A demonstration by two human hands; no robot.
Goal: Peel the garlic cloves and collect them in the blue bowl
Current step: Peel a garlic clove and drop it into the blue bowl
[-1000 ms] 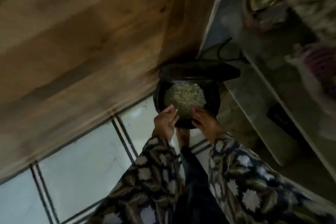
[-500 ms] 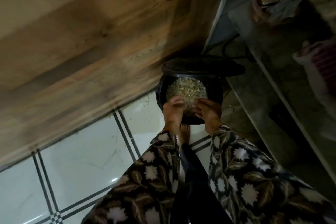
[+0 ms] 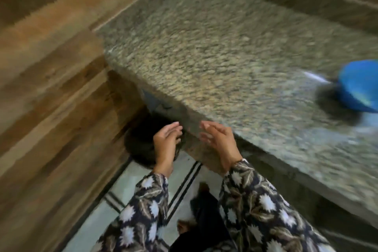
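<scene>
The blue bowl point(image 3: 360, 86) stands on the granite counter point(image 3: 214, 47) at the far right edge of the head view, blurred; its contents cannot be made out. My left hand point(image 3: 166, 143) and my right hand point(image 3: 219, 141) hover palms facing each other just below the counter's near corner, fingers relaxed and holding nothing. Behind my left hand, a dark round bin point(image 3: 139, 147) sits on the floor under the counter, mostly in shadow. No garlic cloves are visible.
A wood-panelled wall point(image 3: 51, 88) rises on the left. White floor tiles with dark lines point(image 3: 184, 186) lie below my hands, with my feet near them. The counter's front edge juts out close to my right hand. The frame is motion-blurred.
The view has swung up from the bin to the counter top. Both hands have lifted away from the bin's rim, and the blue bowl has come into view at the right.
</scene>
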